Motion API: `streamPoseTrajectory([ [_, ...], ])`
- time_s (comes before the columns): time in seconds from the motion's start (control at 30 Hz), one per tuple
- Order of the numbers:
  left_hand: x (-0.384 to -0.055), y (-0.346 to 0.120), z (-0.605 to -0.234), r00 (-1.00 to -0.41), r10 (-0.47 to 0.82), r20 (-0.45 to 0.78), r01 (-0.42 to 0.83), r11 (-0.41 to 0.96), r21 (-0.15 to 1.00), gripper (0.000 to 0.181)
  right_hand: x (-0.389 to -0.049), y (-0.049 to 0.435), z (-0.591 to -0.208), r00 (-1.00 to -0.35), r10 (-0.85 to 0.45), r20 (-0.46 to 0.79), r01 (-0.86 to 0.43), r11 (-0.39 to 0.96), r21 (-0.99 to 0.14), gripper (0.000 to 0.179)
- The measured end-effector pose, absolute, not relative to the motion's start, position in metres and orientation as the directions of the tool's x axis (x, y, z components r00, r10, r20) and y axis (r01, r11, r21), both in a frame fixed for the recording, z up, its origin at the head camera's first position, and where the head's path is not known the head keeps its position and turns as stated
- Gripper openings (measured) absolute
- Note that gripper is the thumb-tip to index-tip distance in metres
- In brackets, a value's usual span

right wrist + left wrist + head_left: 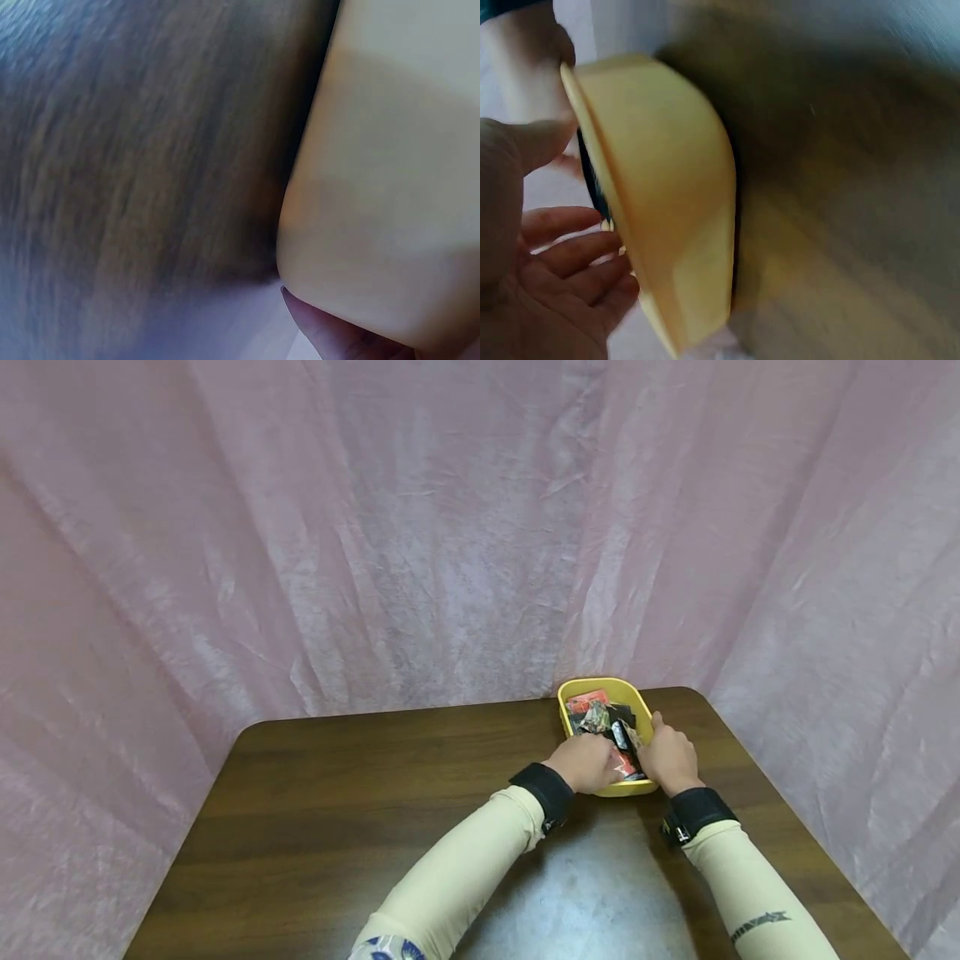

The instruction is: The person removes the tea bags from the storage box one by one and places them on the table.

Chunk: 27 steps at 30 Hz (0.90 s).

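A yellow plastic tub (567,724) sits at the far right of the table, filled with small flat packets (596,718) in red, black and mottled colours. My left hand (587,763) reaches over its near left rim. In the left wrist view, that hand's fingers (581,259) are spread and loosely bent at the rim, and nothing shows between them and the thumb. Against the tub's right side, my right hand (670,758) grips the wall, with one finger along the outside. The right wrist view catches only fingertips (337,334) at the tub's outer wall.
The brown wooden table (360,793) has rounded far corners, and its right edge runs close to the right forearm. Behind it hangs a pink curtain (450,527), nearly meeting the table's far edge.
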State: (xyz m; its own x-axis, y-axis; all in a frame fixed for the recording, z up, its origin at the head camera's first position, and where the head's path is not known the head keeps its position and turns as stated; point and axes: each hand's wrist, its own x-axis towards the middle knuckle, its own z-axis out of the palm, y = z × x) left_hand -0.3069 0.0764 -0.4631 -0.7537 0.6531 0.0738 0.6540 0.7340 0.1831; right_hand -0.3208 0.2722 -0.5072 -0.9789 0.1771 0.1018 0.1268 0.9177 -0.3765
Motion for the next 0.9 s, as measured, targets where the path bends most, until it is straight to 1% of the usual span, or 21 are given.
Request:
streamPoseTrajectory([
  [0.13,-0.308,0.090,-0.470,-0.819,0.573,0.012,0.564,0.804,0.189,0.034,-0.321,0.268,-0.507,-0.980,0.167,0.105,0.116,0.918,-0.378,0.072],
  [0.2,-0.309,0.094,-0.472,-0.849,0.529,-0.011,0.517,0.834,0.193,0.033,-0.321,0.267,-0.507,-0.981,0.161,0.107,0.110,0.921,-0.375,0.071],
  [0.23,-0.314,0.096,-0.479,-0.861,0.509,-0.004,0.499,0.845,0.189,0.032,-0.322,0.266,-0.507,-0.981,0.157,0.111,0.106,0.921,-0.374,0.071],
  [0.33,-0.317,0.098,-0.481,-0.878,0.478,-0.027,0.469,0.870,0.154,0.026,-0.323,0.263,-0.507,-0.981,0.155,0.117,0.101,0.922,-0.374,0.071],
  [0.43,-0.317,0.097,-0.483,-0.876,0.482,-0.027,0.478,0.873,0.099,0.024,-0.323,0.261,-0.507,-0.982,0.154,0.111,0.102,0.920,-0.379,0.071],
  [0.5,-0.312,0.096,-0.477,-0.868,0.496,-0.035,0.493,0.867,0.069,0.021,-0.322,0.261,-0.507,-0.983,0.153,0.102,0.104,0.919,-0.381,0.072],
  [0.73,-0.307,0.100,-0.484,-0.827,0.559,0.053,0.560,0.829,-0.003,0.008,-0.318,0.269,-0.508,-0.984,0.162,0.074,0.123,0.919,-0.374,0.075],
  [0.9,-0.303,0.100,-0.480,-0.827,0.548,0.126,0.552,0.834,-0.011,0.013,-0.316,0.273,-0.508,-0.984,0.162,0.071,0.125,0.923,-0.364,0.074],
])
